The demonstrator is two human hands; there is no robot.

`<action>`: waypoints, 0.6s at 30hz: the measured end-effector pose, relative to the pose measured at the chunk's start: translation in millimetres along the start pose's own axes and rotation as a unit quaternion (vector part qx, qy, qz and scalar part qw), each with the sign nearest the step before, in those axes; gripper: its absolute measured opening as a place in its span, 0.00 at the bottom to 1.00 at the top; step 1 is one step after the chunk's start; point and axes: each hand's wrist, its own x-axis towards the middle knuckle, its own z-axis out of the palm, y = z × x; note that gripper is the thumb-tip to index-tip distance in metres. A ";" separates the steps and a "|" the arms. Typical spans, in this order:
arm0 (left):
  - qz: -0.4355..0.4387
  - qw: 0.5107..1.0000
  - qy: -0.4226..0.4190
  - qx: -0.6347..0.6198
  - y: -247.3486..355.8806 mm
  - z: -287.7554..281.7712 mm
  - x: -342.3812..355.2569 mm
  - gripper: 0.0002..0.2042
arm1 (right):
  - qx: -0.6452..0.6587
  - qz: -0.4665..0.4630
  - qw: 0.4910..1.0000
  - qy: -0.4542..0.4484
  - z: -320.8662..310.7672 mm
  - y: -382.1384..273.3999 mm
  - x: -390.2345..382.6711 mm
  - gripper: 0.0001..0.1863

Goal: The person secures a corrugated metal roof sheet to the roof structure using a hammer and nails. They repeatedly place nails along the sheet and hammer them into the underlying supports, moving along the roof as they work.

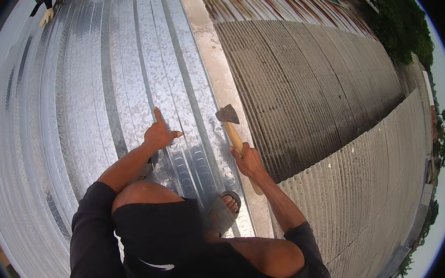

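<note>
My left hand (161,134) rests on a silvery ribbed metal roofing sheet (123,68), index finger and thumb stretched out along a rib, holding nothing. To its right, my right hand (248,159) grips the wooden handle of a small hatchet (228,116). The dark, blade-shaped head points up the roof over the sheet's right edge, beside a pale concrete strip (212,41). My sandaled foot (224,212) stands on the metal below and between my hands, partly hidden by my bent knee and dark shorts.
At the top left, a co-worker's gloved hand (46,16) and dark sleeve reach over the sheets. Right of the concrete strip lie grey corrugated roofs (306,67) at differing levels, a rusty sheet roof (280,2) behind them, and trees (414,28) beyond the roof edge.
</note>
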 end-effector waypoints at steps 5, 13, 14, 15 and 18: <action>-0.007 1.000 0.010 -0.015 4.4 -16.5 5.6 0.67 | 0.223 -0.167 0.940 0.195 -111.7 -62.4 10.9 0.25; -0.007 1.000 0.018 -0.020 0.9 -14.3 7.5 0.68 | 0.431 -0.061 0.884 0.173 -91.1 -28.4 4.6 0.24; -0.004 1.000 0.020 -0.019 2.2 -12.4 8.7 0.68 | 0.454 -0.001 0.878 0.153 -74.9 -23.6 4.0 0.24; -0.011 1.000 0.015 -0.015 5.3 -10.8 7.4 0.68 | 0.459 0.064 0.880 0.106 -49.7 -16.3 3.0 0.23; -0.014 1.000 0.015 -0.003 11.6 -10.6 11.1 0.68 | 0.454 0.190 0.870 -0.041 -7.0 -10.8 -1.6 0.20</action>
